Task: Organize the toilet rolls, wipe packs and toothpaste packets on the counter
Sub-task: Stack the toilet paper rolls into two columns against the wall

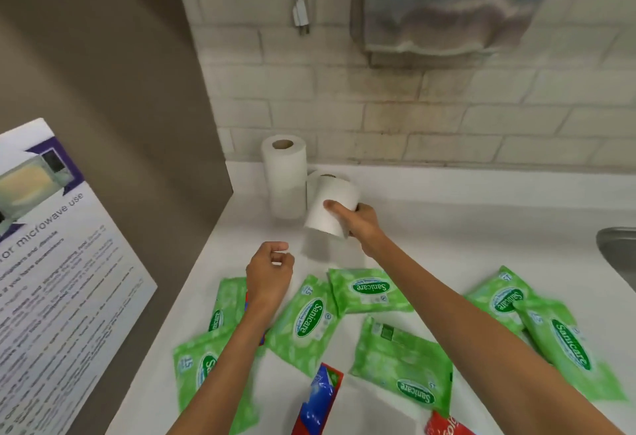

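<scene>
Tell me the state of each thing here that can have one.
Held toilet roll: tilted, lifted off the counter, gripped by the right hand.
Left hand: loosely curled, holding nothing.
Corner toilet rolls: upright, stacked.
Wipe packs: lying flat, scattered, some overlapping.
Toothpaste packet: lying flat near the front edge.
Power plug: hanging, unplugged.

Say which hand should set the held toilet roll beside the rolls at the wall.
Right. The right hand grips the toilet roll beside the standing rolls; the left hand hovers empty near the wipe packs.

The toilet rolls (284, 166) stand back-left on the counter (447, 228), wipe packs (371, 290) scattered in front.
</scene>
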{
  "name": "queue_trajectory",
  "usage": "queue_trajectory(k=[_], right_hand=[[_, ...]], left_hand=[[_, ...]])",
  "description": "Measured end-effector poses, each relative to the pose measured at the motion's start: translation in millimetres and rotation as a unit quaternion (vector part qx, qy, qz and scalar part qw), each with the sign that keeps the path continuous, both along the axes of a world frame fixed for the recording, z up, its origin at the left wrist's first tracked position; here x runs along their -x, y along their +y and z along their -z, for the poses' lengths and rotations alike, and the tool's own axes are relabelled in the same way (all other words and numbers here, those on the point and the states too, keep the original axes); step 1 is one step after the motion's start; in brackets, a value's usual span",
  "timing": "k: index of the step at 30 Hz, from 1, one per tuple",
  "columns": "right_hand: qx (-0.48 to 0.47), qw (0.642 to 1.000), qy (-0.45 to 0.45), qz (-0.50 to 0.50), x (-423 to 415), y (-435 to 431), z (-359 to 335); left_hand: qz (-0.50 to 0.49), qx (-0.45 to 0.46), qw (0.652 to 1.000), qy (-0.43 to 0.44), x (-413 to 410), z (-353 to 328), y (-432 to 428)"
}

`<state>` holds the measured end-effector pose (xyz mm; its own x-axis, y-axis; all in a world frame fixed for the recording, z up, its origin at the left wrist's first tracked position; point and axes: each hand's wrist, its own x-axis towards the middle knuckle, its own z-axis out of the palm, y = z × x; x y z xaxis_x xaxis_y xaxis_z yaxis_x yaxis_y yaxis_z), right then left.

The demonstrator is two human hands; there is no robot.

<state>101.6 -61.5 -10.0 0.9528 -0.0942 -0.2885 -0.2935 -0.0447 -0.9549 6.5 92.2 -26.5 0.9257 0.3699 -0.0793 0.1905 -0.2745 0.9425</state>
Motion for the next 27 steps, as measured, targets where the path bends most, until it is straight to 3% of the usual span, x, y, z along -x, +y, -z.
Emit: queue_trajectory(k=[11,27], right_hand=[[0.173,0.975,-0.128,0.061,-64.4,-9.1,-10.2],[0.21,0.957,-0.195,0.047,-127.7,11.9,6.8]], left_hand=[[0.011,0.001,1.0,0.004,-41.6,9.4,-6.1],[0.033,0.033,0.999,0.006,-86.7,24.2,-1.3]])
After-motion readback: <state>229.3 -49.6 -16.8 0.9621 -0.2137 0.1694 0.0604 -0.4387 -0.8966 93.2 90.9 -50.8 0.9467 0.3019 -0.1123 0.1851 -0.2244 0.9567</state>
